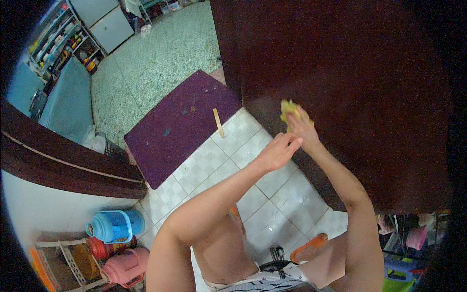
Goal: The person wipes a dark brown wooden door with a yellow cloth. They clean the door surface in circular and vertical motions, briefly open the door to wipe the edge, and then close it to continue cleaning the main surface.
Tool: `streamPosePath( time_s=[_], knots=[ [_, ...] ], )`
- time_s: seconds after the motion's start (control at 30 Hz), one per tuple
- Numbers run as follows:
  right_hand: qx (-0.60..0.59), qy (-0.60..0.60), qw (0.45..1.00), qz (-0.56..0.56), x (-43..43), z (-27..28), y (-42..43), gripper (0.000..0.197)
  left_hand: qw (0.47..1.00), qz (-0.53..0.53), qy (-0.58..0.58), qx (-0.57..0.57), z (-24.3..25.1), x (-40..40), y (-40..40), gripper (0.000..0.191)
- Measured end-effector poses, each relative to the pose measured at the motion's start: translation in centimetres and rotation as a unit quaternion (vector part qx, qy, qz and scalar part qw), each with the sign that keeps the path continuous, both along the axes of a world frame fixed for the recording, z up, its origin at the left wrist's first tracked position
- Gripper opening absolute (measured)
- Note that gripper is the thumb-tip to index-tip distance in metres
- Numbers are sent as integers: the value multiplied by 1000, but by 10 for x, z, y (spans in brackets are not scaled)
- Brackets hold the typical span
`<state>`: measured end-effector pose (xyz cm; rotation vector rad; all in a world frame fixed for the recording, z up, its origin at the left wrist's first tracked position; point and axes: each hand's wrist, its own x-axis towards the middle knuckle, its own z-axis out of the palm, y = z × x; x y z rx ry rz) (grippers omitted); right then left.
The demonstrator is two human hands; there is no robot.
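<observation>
A crumpled yellow cloth (289, 108) lies under the fingers of my right hand (303, 132), pressed against the dark brown wooden door (357, 109); hand and cloth are slightly blurred. My left hand (279, 150) is bent at the wrist just beside and below the right one, near the door's lower edge. Nothing shows in it, though its palm is partly hidden.
A purple mat (182, 127) lies at the doorway, with a thin wooden strip (218, 123) over its edge onto the white tiles (270, 182). Blue (116, 224) and pink (126, 268) vacuum jugs stand lower left, by a rack. A dark door frame (73, 168) rises at left.
</observation>
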<state>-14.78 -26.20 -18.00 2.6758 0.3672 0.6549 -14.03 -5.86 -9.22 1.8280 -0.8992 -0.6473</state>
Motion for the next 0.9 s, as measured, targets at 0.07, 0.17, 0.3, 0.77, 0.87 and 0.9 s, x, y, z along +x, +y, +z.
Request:
streamPosePath(
  time_s=[0.07, 0.17, 0.3, 0.77, 0.87, 0.9],
  knots=[
    [93, -66, 993, -21, 38, 60, 7, 47, 997, 69, -13, -12, -10, 4, -9, 52],
    [-57, -217, 972, -75, 68, 155, 38, 48, 989, 140, 33, -28, -18, 19, -8, 53],
    [-50, -284, 951, -107, 111, 166, 53, 49, 985, 165, 32, -49, -8, 25, -10, 55],
    [-81, 98, 990, -68, 13, -126, 4, 44, 991, 128, 34, -37, 4, 19, -15, 54],
    [116, 188, 971, -87, -35, -117, 13, 41, 990, 139, 10, -12, -1, 20, 1, 55],
    [291, 284, 904, -134, -54, -111, 9, 39, 990, 141, 17, -8, 2, 15, 0, 55]
  ],
)
